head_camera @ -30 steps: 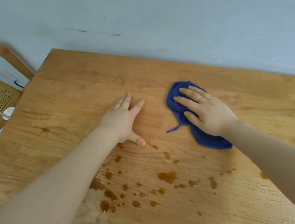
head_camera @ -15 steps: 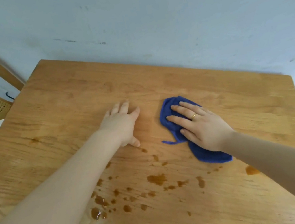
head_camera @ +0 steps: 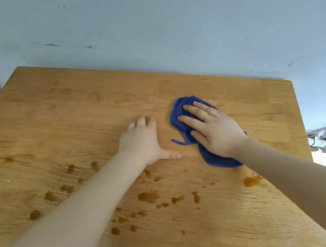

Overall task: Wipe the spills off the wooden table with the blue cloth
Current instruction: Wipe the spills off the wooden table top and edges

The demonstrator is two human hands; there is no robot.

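**Spills lying nearer than the cloth**

Brown spills [head_camera: 148,196] are dotting the counter [head_camera: 73,119] on the near side of the blue cloth [head_camera: 179,112]. The right hand [head_camera: 214,128] is pressing it flat, fingers [head_camera: 189,108] straight, gripping nothing. Just left of the cloth, the left hand [head_camera: 142,141] is resting open, holding nothing. The cloth's long axis is running near-to-far.

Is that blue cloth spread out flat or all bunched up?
Bunched up. The blue cloth lies crumpled in folds under the flat right hand, a thin strand trailing out toward the left hand.
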